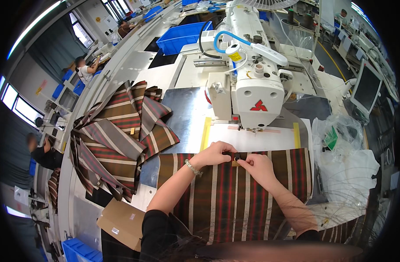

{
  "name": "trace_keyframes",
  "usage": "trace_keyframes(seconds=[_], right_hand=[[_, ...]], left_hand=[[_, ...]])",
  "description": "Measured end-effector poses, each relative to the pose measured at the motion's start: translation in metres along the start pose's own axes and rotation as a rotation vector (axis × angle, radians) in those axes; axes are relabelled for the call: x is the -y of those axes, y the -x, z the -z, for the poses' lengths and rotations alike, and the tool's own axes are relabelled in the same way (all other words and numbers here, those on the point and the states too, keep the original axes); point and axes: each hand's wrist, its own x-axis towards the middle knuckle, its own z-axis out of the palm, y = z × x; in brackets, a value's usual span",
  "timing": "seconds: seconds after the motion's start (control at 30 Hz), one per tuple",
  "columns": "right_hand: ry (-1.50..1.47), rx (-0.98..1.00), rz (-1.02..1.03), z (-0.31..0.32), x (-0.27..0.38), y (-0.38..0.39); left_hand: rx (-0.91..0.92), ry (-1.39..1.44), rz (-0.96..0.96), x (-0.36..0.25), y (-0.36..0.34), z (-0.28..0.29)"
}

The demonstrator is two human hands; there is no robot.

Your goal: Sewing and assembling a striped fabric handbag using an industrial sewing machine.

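A striped brown, red and cream fabric panel (226, 196) lies spread in front of me, its far edge below the sewing machine head (259, 98). My left hand (214, 153) is closed in a pinch at that far edge; the fingertips partly hide what is between them. Beside it, my right hand (257, 169) pinches a small dark piece with a yellowish tab (236, 162) against the fabric. The hands almost meet there. A beaded bracelet (193, 168) circles my left wrist.
A heap of folded striped fabric pieces (121, 131) rests at the left. Yellow strips (205, 134) flank the white plate under the machine. Clear plastic bags (342, 174) lie at the right, near a screen (367, 85). A cardboard box (121, 222) and blue bin (80, 251) are lower left.
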Motion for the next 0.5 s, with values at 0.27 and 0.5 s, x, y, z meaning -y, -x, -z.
trace_keyframes(seconds=[0.27, 0.5], right_hand=[[0.027, -0.058, 0.021, -0.004, -0.003, 0.003], [-0.017, -0.034, 0.059, -0.002, -0.006, 0.005]], left_hand=[[-0.024, -0.102, 0.052, -0.015, -0.001, -0.003], [-0.037, -0.166, 0.058, -0.01, -0.003, -0.004]])
